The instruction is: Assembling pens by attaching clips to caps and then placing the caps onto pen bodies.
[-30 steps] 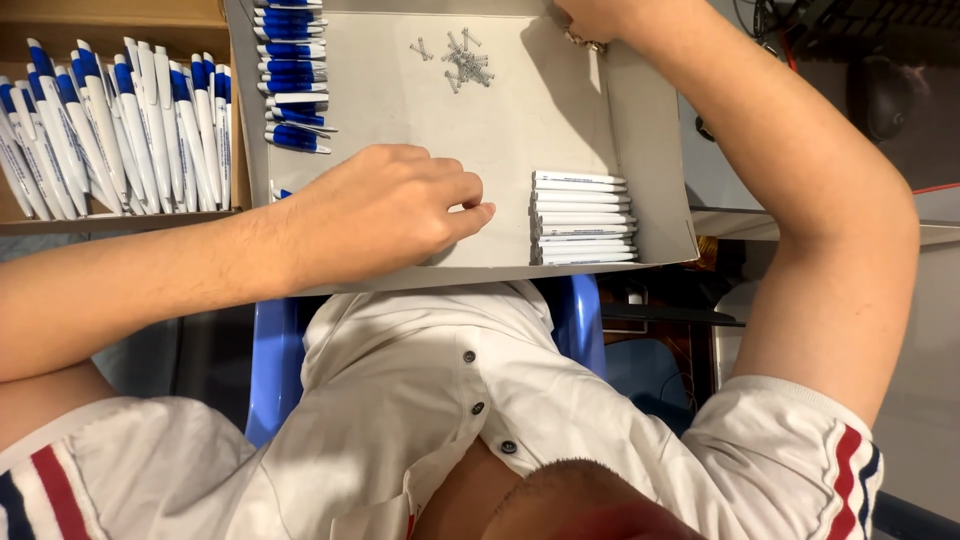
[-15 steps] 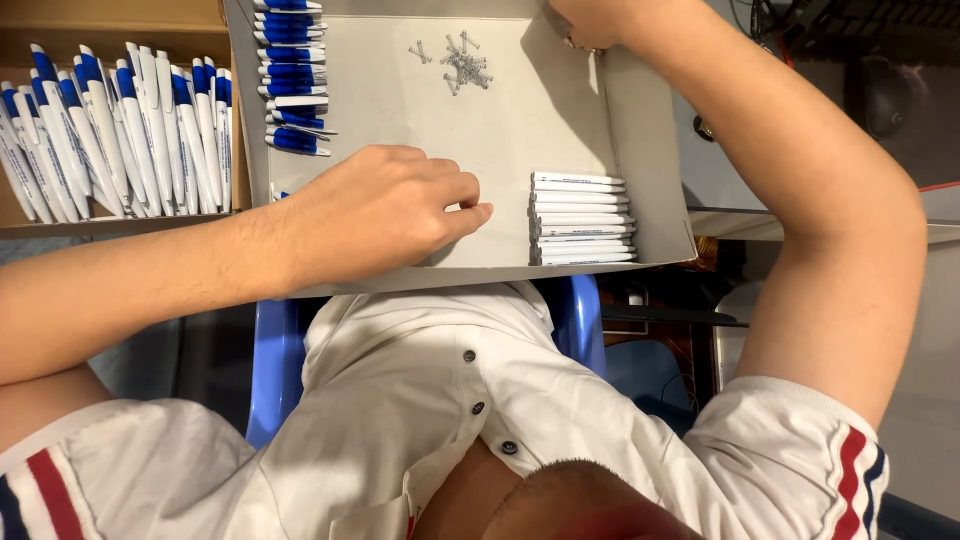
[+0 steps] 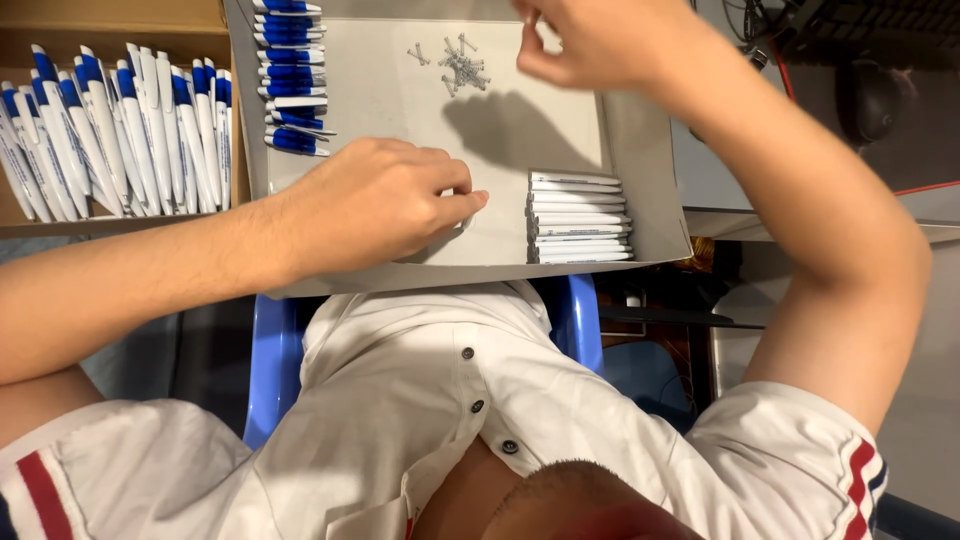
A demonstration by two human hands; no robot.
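Our left hand (image 3: 375,205): rests on the grey tray (image 3: 400,100), fingers pressed together, pinching something too small to tell. Our right hand (image 3: 590,40): raised over the springs (image 3: 462,68), fingers curled shut. White barrels (image 3: 578,216): stacked at tray's near right. Blue caps (image 3: 290,75): tray's left edge. Pens (image 3: 110,130): box beside tray.

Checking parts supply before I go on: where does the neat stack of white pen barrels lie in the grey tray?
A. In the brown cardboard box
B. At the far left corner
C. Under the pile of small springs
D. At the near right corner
D: the stack of white pen barrels lies at the near right corner of the grey tray, apart from the small springs at the far side and just right of the left hand.
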